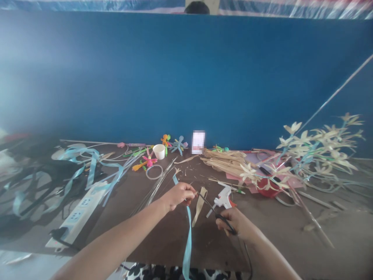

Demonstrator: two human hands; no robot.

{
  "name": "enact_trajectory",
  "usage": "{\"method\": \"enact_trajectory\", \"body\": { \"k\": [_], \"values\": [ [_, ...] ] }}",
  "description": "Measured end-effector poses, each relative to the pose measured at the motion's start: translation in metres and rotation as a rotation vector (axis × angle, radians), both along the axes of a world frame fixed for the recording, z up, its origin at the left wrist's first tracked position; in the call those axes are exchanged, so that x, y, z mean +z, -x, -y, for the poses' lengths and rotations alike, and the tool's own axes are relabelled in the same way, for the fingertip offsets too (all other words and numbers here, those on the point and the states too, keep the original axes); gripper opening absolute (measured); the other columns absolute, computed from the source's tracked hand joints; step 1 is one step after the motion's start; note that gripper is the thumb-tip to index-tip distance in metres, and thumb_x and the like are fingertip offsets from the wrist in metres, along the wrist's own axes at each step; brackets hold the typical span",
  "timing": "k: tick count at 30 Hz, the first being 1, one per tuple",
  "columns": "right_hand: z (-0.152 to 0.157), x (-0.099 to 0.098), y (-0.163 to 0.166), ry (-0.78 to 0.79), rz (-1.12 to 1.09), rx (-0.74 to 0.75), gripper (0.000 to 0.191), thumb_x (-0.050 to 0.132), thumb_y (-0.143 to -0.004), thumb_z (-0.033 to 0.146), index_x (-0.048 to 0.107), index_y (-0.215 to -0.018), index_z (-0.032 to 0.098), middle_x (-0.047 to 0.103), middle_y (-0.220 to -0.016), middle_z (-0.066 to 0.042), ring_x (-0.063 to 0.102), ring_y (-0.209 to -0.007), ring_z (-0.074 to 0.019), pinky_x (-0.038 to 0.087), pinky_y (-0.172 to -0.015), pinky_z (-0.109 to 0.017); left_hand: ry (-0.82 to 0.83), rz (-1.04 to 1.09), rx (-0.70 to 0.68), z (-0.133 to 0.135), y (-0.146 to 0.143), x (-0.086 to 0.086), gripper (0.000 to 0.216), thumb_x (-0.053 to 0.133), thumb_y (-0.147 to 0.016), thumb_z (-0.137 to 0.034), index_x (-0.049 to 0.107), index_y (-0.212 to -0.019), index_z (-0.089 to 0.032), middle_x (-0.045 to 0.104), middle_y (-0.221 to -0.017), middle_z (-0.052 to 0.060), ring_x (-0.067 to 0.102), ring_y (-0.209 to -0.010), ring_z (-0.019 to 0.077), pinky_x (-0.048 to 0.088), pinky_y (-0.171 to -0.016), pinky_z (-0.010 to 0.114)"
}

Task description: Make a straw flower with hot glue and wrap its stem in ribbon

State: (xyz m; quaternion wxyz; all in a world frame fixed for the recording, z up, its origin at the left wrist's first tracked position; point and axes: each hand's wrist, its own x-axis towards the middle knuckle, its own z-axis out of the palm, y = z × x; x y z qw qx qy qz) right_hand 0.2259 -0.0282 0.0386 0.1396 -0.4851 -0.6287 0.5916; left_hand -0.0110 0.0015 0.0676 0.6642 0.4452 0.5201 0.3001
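My left hand is closed in a pinch over the middle of the table, with a light blue ribbon running through it. The ribbon's lower part hangs past the table's front edge; a short blue end with a pale tip sticks out above the hand. Black-handled scissors are in my right hand, their blades pointing up-left at my left fingertips. Whether the blades touch anything there, I cannot tell. A dried pale husk strip lies between the hands, and a white glue gun rests just beyond my right hand.
Along the back are a white cup, colourful small figures and a bundle of dried husks. A power strip and ribbon loops lie left. Pale artificial flowers stand right, before a blue panel.
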Motion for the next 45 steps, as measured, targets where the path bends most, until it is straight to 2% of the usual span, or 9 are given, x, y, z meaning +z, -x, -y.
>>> {"method": "enact_trajectory", "body": {
  "k": [7, 14, 19, 25, 29, 32, 36, 40, 45],
  "values": [
    [0.004, 0.013, 0.007, -0.033, -0.002, -0.079, 0.036, 0.055, -0.069, 0.045, 0.056, -0.054, 0.012, 0.045, -0.036, 0.004, 0.035, -0.035, -0.0059, 0.024, -0.040, -0.019, 0.014, 0.078, 0.131, 0.009, -0.009, 0.001, 0.016, 0.063, -0.060, -0.028, 0.061, -0.064, -0.013, 0.052, -0.051, -0.002, 0.047, -0.046, 0.0086, 0.039, -0.046, 0.023],
    [0.008, 0.002, 0.004, -0.051, 0.072, -0.153, 0.036, 0.057, -0.068, 0.047, 0.056, -0.055, 0.013, 0.049, -0.038, 0.003, 0.038, -0.036, -0.0065, 0.026, -0.042, -0.019, 0.030, 0.161, 0.283, 0.017, -0.016, -0.005, 0.025, 0.066, -0.058, -0.034, 0.062, -0.070, -0.013, 0.056, -0.059, 0.000, 0.051, -0.051, 0.0101, 0.040, -0.047, 0.023],
    [0.008, 0.012, 0.010, -0.036, -0.122, -0.217, 0.035, 0.058, -0.066, 0.047, 0.056, -0.059, 0.012, 0.051, -0.045, 0.002, 0.042, -0.043, -0.0087, 0.030, -0.046, -0.021, 0.018, 0.129, 0.215, 0.022, -0.017, 0.000, 0.023, 0.065, -0.059, -0.033, 0.063, -0.069, -0.012, 0.054, -0.056, 0.000, 0.048, -0.048, 0.0091, 0.039, -0.046, 0.023],
    [-0.001, 0.030, 0.037, -0.163, -0.379, -0.290, 0.029, 0.067, -0.063, 0.032, 0.056, -0.084, 0.016, 0.053, -0.065, 0.002, 0.047, -0.060, -0.0111, 0.035, -0.054, -0.021, -0.135, -0.045, 0.082, 0.029, -0.023, 0.008, 0.024, 0.061, -0.062, -0.036, 0.065, -0.066, -0.013, 0.047, -0.045, -0.003, 0.040, -0.042, 0.0086, 0.036, -0.045, 0.022],
    [-0.009, 0.028, 0.052, -0.209, -0.361, -0.262, 0.017, 0.066, -0.064, 0.029, 0.056, -0.070, 0.016, 0.047, -0.055, 0.004, 0.041, -0.051, -0.0088, 0.032, -0.047, -0.020, -0.301, -0.224, 0.041, 0.032, -0.024, 0.010, 0.023, 0.058, -0.064, -0.034, 0.066, -0.065, -0.013, 0.055, -0.051, 0.000, 0.043, -0.045, 0.0098, 0.034, -0.045, 0.021],
    [-0.012, 0.028, 0.058, -0.235, -0.310, -0.293, 0.021, 0.065, -0.063, 0.033, 0.054, -0.060, 0.015, 0.044, -0.049, 0.004, 0.038, -0.045, -0.0079, 0.031, -0.042, -0.019, -0.379, -0.252, 0.034, 0.032, -0.022, 0.014, 0.019, 0.058, -0.064, -0.031, 0.066, -0.063, -0.013, 0.058, -0.054, 0.001, 0.047, -0.049, 0.0111, 0.035, -0.048, 0.021],
    [-0.011, 0.026, 0.066, -0.217, -0.339, -0.413, 0.024, 0.063, -0.064, 0.037, 0.055, -0.060, 0.014, 0.042, -0.045, 0.005, 0.035, -0.037, -0.0058, 0.029, -0.035, -0.018, -0.285, -0.117, 0.175, 0.032, -0.021, 0.015, 0.016, 0.060, -0.064, -0.030, 0.065, -0.065, -0.014, 0.054, -0.051, -0.001, 0.046, -0.046, 0.0099, 0.036, -0.046, 0.021],
    [-0.010, 0.016, 0.074, -0.073, -0.513, -0.564, 0.025, 0.064, -0.063, 0.037, 0.055, -0.064, 0.013, 0.045, -0.047, 0.005, 0.032, -0.034, -0.0037, 0.026, -0.031, -0.017, -0.075, 0.161, 0.324, 0.033, -0.023, 0.009, 0.015, 0.061, -0.064, -0.028, 0.063, -0.069, -0.014, 0.057, -0.057, 0.001, 0.051, -0.053, 0.0112, 0.038, -0.045, 0.020],
    [-0.010, 0.004, 0.081, 0.008, -0.687, -0.651, 0.025, 0.065, -0.063, 0.036, 0.052, -0.063, 0.014, 0.046, -0.050, 0.005, 0.031, -0.033, -0.0024, 0.022, -0.031, -0.016, 0.053, 0.421, 0.382, 0.033, -0.023, 0.006, 0.026, 0.056, -0.070, -0.037, 0.062, -0.076, -0.012, 0.059, -0.069, 0.005, 0.054, -0.060, 0.0130, 0.040, -0.045, 0.021]
  ]
}}
